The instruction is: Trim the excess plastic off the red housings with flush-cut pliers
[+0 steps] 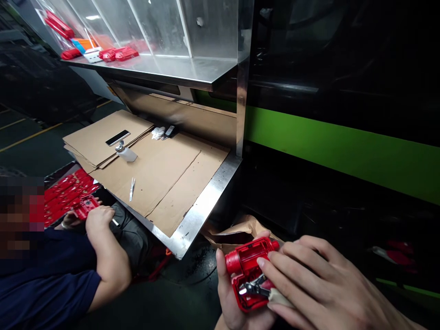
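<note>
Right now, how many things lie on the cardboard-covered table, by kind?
Phone: 1
Pump bottle: 1
Tweezers: 1
Small pale and dark bits by the back wall: 1 cluster, too small to tell apart
Total: 4

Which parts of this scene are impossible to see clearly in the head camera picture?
- Red plastic housing: its underside is hidden by the left hand and its right part by the right hand.
- Small metal cutters: handles covered by right hand.
- Right hand: wrist cut off by the bottom edge.
- Co-worker's red part: partly hidden behind the co-worker's hand.
- Red pieces on steel shelf: too small to identify.
</note>
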{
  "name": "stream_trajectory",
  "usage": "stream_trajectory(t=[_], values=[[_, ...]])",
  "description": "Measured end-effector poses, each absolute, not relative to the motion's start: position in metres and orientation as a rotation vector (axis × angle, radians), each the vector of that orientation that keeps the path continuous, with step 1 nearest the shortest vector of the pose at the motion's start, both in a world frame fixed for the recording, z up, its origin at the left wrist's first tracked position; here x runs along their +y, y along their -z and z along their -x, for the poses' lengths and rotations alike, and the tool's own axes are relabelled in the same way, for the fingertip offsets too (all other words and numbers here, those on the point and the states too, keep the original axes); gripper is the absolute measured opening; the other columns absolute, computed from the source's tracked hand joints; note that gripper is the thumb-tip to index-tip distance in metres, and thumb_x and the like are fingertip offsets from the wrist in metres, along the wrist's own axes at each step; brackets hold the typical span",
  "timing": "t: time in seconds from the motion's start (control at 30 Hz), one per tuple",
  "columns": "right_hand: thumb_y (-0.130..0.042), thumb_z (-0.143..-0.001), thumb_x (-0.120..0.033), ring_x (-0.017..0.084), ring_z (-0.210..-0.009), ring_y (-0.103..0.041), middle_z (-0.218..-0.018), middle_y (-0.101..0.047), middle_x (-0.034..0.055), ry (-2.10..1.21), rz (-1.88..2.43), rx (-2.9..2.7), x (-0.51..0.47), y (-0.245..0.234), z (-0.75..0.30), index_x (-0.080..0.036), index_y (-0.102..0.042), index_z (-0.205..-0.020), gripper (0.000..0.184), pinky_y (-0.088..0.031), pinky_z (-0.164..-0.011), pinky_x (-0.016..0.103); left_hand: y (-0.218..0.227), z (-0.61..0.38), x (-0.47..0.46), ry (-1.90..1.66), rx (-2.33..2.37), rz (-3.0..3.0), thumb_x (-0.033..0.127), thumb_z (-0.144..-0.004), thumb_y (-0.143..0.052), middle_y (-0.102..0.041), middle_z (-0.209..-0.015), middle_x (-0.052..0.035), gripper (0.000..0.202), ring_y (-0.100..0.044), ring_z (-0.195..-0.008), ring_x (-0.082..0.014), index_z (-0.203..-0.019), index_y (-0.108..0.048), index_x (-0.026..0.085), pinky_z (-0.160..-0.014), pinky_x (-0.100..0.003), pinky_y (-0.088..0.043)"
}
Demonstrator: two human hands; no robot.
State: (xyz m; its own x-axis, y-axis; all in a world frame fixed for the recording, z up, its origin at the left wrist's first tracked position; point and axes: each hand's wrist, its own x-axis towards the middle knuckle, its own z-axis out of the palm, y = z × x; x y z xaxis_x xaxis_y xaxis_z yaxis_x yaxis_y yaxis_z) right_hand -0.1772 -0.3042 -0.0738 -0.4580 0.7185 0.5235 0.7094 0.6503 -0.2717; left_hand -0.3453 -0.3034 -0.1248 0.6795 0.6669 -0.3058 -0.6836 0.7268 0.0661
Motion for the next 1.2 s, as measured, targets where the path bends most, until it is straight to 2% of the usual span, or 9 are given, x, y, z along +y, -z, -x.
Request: stream_trajectory(t=[0.13, 0.47, 0.7, 0.83, 0.93, 1.0, 1.1, 1.2], values=[[-0.051, -0.101, -0.025, 0.017, -0.099, -0.067, -0.105, -0.077, -0.0057, -0.030, 1.121, -2.260, -0.305, 0.076, 0.179, -0.021, -0.073, -0.109, 0.023, -0.044, -0.093, 0.039, 0.124, 0.342, -0.302, -0.776, 0.232, 0.064, 0.077, -0.080, -0.055, -0.052, -0.144, -0.0157, 0.078, -0.044, -0.135, -0.0422, -0.137, -0.060, 0.024, -0.117, -0.058, -0.029], [-0.049, -0.103, -0.026, 0.018, -0.100, -0.066, -0.104, -0.077, -0.0046, -0.047, 1.099, -2.238, -0.305, 0.079, 0.175, -0.020, -0.072, -0.109, 0.025, -0.044, -0.093, 0.040, 0.123, 0.338, -0.303, -0.775, 0.247, 0.065, 0.077, -0.079, -0.056, -0.056, -0.140, -0.0165, 0.076, -0.043, -0.136, -0.0412, -0.132, -0.064, 0.023, -0.117, -0.057, -0.030], [-0.047, -0.103, -0.024, 0.018, -0.099, -0.066, -0.104, -0.077, -0.0039, -0.063, 1.105, -2.276, -0.309, 0.076, 0.175, -0.019, -0.073, -0.107, 0.027, -0.043, -0.093, 0.039, 0.129, 0.332, -0.308, -0.799, 0.249, 0.064, 0.077, -0.085, -0.045, -0.059, -0.132, -0.0197, 0.078, -0.043, -0.136, -0.0396, -0.131, -0.064, 0.016, -0.117, -0.057, -0.028], [-0.040, -0.105, -0.021, 0.015, -0.094, -0.066, -0.099, -0.077, -0.0052, -0.052, 1.120, -2.258, -0.307, 0.072, 0.176, -0.020, -0.073, -0.103, 0.033, -0.044, -0.092, 0.036, 0.131, 0.327, -0.311, -0.789, 0.227, 0.111, 0.076, -0.084, -0.046, -0.060, -0.132, -0.0180, 0.079, -0.040, -0.139, -0.0368, -0.126, -0.066, 0.013, -0.119, -0.051, -0.027], [-0.035, -0.105, -0.014, 0.013, -0.085, -0.065, -0.091, -0.077, -0.0033, -0.058, 1.077, -2.254, -0.305, 0.067, 0.176, -0.018, -0.072, -0.095, 0.039, -0.049, -0.082, 0.032, 0.132, 0.326, -0.313, -0.788, 0.235, 0.125, 0.075, -0.085, -0.048, -0.061, -0.131, -0.0167, 0.079, -0.046, -0.135, -0.0320, -0.127, -0.066, 0.010, -0.120, -0.043, -0.027], [-0.040, -0.103, -0.012, 0.012, -0.078, -0.064, -0.087, -0.077, -0.0016, -0.071, 1.016, -2.265, -0.305, 0.065, 0.174, -0.015, -0.072, -0.095, 0.033, -0.051, -0.074, 0.030, 0.134, 0.326, -0.314, -0.777, 0.239, 0.133, 0.075, -0.085, -0.049, -0.062, -0.130, -0.0157, 0.080, -0.048, -0.132, -0.0301, -0.128, -0.065, 0.009, -0.120, -0.040, -0.026], [-0.050, -0.100, -0.014, 0.013, -0.074, -0.064, -0.087, -0.076, -0.0014, -0.048, 1.009, -2.259, -0.308, 0.067, 0.167, -0.014, -0.071, -0.100, 0.021, -0.052, -0.071, 0.030, 0.134, 0.325, -0.314, -0.787, 0.246, 0.125, 0.076, -0.084, -0.048, -0.062, -0.129, -0.0169, 0.082, -0.045, -0.135, -0.0346, -0.128, -0.065, 0.010, -0.120, -0.046, -0.027], [-0.054, -0.099, -0.027, 0.017, -0.084, -0.066, -0.092, -0.075, 0.0013, -0.011, 1.099, -2.269, -0.314, 0.073, 0.159, -0.014, -0.070, -0.108, 0.022, -0.054, -0.082, 0.034, 0.132, 0.325, -0.312, -0.845, 0.259, 0.053, 0.076, -0.086, -0.045, -0.063, -0.128, -0.0194, 0.081, -0.042, -0.137, -0.0387, -0.132, -0.064, 0.012, -0.118, -0.053, -0.028]])
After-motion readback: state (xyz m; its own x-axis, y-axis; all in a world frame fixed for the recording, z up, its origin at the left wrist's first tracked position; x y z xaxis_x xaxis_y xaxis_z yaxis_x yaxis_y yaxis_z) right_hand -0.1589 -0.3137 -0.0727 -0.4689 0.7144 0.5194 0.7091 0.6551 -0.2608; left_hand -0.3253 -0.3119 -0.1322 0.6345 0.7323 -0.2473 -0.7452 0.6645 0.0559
